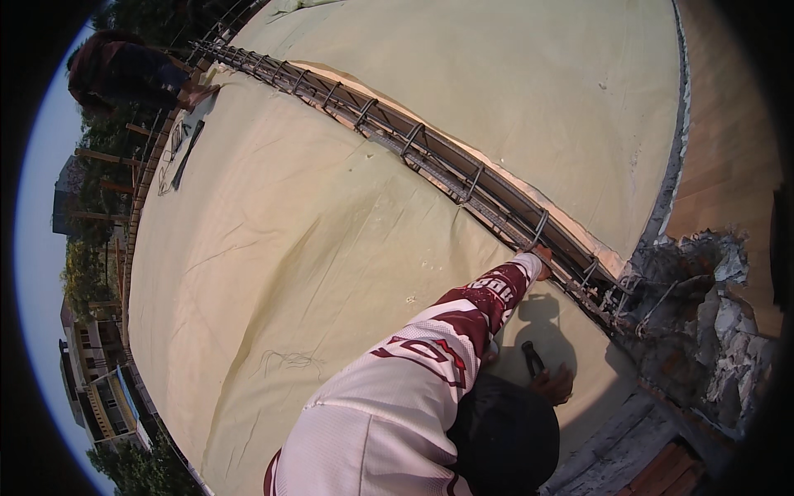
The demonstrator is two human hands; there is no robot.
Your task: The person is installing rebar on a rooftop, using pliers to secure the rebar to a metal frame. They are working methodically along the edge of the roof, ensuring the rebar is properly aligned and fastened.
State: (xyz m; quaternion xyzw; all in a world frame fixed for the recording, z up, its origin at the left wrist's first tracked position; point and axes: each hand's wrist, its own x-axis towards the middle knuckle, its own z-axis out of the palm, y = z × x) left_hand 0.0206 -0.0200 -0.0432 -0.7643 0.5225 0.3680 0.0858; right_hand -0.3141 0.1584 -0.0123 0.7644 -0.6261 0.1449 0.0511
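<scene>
Long rebar cage (430, 161) of dark steel rods tied with evenly spaced rectangular stirrups, lying in a shallow channel and running diagonally from upper left toward a broken masonry wall (703, 331) at right. Left hand (542, 252), at the end of a white and maroon patterned sleeve (430, 364), reaching out and resting on the cage near its right end; fingers mostly hidden behind the rods, so impossible to tell whether closed around one or merely touching. Right hand (556, 384) lower down, just above the pale sheet, wrapped around the dark handles of a plier-like tool (533, 360). Underfoot, a broad pale-yellow tarp-like sheet (273, 248), wrinkled, covering a flat rooftop deck on both sides of the channel. Loose tangle of thin wire (289, 360) on the sheet at lower left. Another person (124, 70) crouched at the far end of the cage. Outdoors, hazy sky, trees and buildings beyond the left edge.
</scene>
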